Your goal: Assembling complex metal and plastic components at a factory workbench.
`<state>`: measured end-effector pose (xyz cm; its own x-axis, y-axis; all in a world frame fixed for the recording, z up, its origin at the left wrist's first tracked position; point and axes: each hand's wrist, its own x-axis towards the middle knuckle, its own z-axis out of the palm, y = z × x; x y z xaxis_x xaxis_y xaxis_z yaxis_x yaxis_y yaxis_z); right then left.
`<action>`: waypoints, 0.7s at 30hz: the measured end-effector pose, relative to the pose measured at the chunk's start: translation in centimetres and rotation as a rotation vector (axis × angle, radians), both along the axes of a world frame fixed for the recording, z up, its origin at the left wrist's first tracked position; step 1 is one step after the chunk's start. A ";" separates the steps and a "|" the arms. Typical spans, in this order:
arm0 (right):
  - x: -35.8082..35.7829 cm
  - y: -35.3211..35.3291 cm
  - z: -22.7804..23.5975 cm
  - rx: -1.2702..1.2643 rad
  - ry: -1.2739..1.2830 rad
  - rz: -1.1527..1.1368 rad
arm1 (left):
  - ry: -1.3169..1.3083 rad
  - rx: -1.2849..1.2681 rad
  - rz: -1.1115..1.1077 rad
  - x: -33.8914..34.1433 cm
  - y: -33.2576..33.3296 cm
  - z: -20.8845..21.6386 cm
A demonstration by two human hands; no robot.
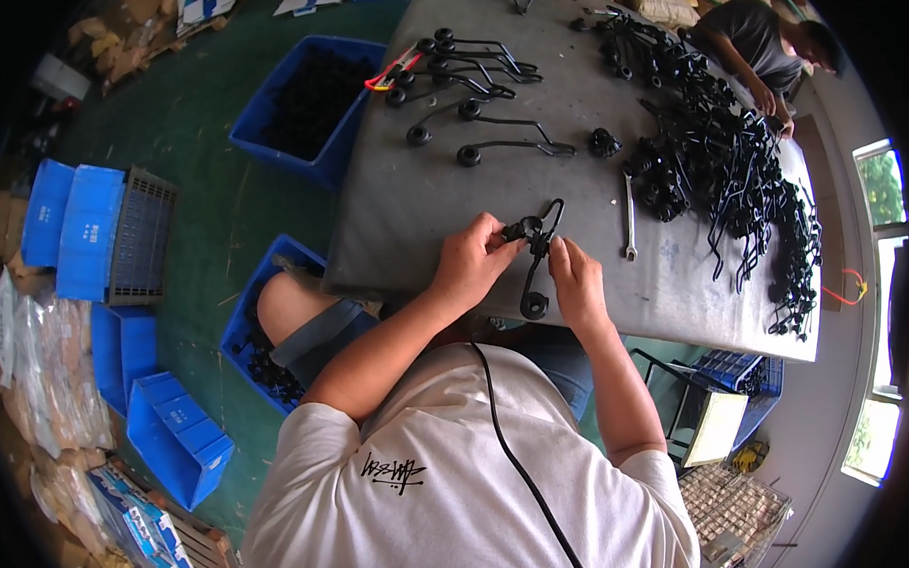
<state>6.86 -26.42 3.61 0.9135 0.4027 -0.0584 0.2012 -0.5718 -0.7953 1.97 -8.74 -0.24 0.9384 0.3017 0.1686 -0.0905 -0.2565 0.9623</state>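
Near the front edge of the grey table, a bent black rod stands between my hands, with a round bushing at its lower end. My right hand pinches this rod at mid-length. A small black ring-shaped part is gripped in the fingers of my left hand, right against the rod; whether it is joined to the rod I cannot tell. Beyond my hands, several similar bent rods with round bushings lie side by side.
A large heap of black rods covers the table's right side. A wrench and a black part lie before it. Red-handled pliers rest at the left edge. Blue crates stand left. Another person handles rods at far right.
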 end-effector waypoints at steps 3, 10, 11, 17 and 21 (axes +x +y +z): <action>0.3 0.4 1.0 -0.125 0.187 -0.039 | 0.064 0.039 0.012 0.0 0.3 0.2; -0.6 0.6 0.1 -0.066 -0.502 -0.008 | 0.020 0.001 0.023 0.1 -0.2 0.1; -0.3 0.5 -0.4 -0.053 -0.490 -0.004 | 0.025 -0.003 0.016 0.1 -0.2 0.1; 0.2 0.4 -0.4 -0.044 -0.122 -0.046 | 0.019 0.013 0.019 0.0 0.0 0.1; 0.2 0.6 0.0 -0.036 -0.002 -0.099 | -0.024 0.025 0.034 0.1 -0.3 -0.2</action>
